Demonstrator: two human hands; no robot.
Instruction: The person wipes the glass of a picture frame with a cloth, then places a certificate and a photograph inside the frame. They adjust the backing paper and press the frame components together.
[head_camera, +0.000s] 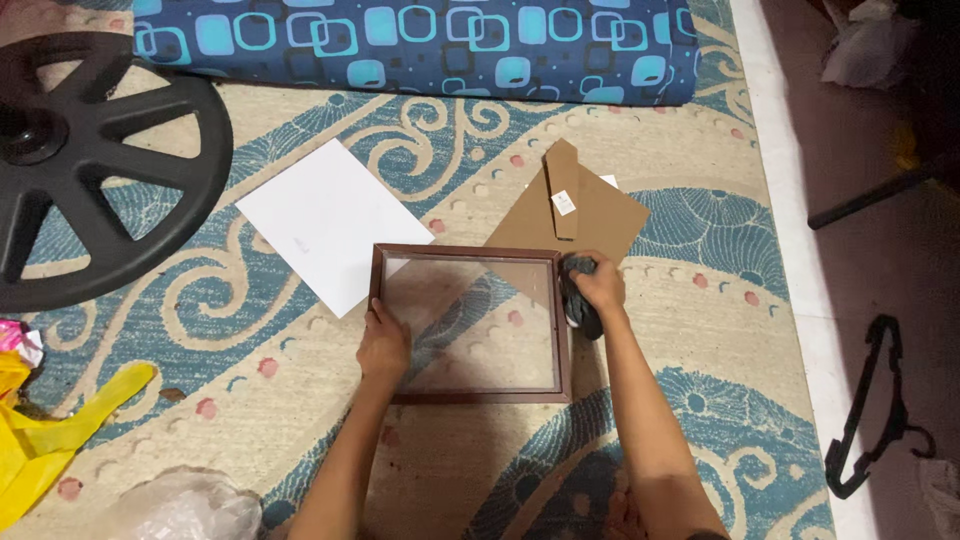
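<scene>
A dark brown picture frame with clear glass lies flat on the patterned carpet. My left hand presses on the frame's left edge. My right hand grips a dark grey cloth at the frame's upper right corner, touching the right rail. Behind the frame lies a brown cardboard backing board with its stand flap. A white sheet of paper rests to the upper left, partly tucked under the frame's corner.
A black spoked wheel-shaped disc sits at the far left. A blue patterned cushion runs along the top. Yellow plastic bag and clear plastic lie lower left. A black hanger lies on the bare floor, right.
</scene>
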